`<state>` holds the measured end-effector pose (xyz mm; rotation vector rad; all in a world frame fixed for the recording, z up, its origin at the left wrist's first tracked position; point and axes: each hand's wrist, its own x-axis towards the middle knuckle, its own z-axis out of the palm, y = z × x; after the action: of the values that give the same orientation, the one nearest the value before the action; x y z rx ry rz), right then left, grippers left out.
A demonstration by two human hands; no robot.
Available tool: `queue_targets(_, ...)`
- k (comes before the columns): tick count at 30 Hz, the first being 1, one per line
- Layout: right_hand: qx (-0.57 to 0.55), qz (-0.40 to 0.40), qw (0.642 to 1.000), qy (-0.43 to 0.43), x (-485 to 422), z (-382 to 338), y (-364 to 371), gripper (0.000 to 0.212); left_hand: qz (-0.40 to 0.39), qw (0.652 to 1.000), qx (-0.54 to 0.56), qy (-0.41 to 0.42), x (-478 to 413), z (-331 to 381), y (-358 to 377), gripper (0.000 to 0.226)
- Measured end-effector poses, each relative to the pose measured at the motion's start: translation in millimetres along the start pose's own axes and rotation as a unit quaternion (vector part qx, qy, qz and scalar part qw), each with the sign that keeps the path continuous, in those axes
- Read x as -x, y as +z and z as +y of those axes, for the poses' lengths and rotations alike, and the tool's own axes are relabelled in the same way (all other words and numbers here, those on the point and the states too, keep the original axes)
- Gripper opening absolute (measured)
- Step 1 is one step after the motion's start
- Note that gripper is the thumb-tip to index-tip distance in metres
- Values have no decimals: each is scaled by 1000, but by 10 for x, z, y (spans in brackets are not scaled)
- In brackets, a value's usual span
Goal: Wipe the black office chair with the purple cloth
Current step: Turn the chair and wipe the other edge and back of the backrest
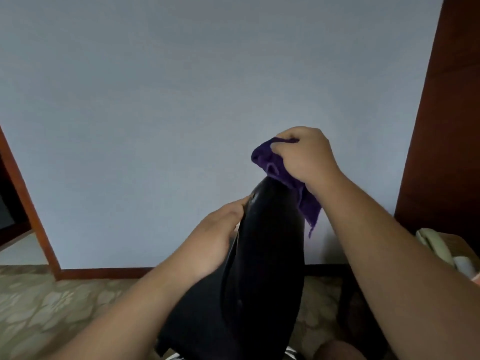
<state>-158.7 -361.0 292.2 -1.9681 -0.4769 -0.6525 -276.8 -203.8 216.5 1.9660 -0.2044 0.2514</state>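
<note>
While the left hand (220, 229) lies flat against the chair (262, 255), the right hand (304, 157) grips the purple cloth (270, 162) atop it.

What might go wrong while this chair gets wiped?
The cloth is bunched in the right hand with a corner hanging loose, so little of it may reach the chair. The left hand only rests on the chair's edge; a hard wipe might push it toward the wall.
</note>
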Motion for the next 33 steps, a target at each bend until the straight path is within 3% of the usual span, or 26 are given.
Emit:
queue_targets(2, 7, -23, 999, 20, -83, 106, -88, 24, -74, 995, 12, 65, 10, -31, 127, 41)
queue_targets(5, -15, -39, 998, 42, -8, 285, -191, 25, -96, 991, -37, 83, -291, -85, 331, 43)
queue_targets(9, -37, 4, 999, 10, 161, 572, -292, 21, -88, 988, -55, 110, -617, -106, 662, 46)
queue_targets(12, -34, 47, 998, -27, 271, 730, -286, 23, -66, 988, 17, 137, -786, -58, 923, 38)
queue_targets(16, -45, 119, 991, -29, 342, 927, -209, 31, -12, 990, 81, 115, -1009, -175, 1126, 36)
queue_targets(18, -49, 143, 988, -30, 360, 1056, -157, 40, 3, 994, 57, 98, -1097, -407, 1169, 37)
queue_targets(20, -45, 164, 985, -32, 385, 1180, -71, 46, -16, 997, -6, 71, -1139, -641, 1197, 53)
queue_targets(24, -64, 224, 972, -43, 495, 1413, 144, 53, -41, 995, -39, 86, -1219, -894, 1245, 60)
queue_targets(33, -27, 222, 975, 6, 1041, 2064, 704, 51, -74, 989, -81, 97, -1438, -1080, 1287, 63)
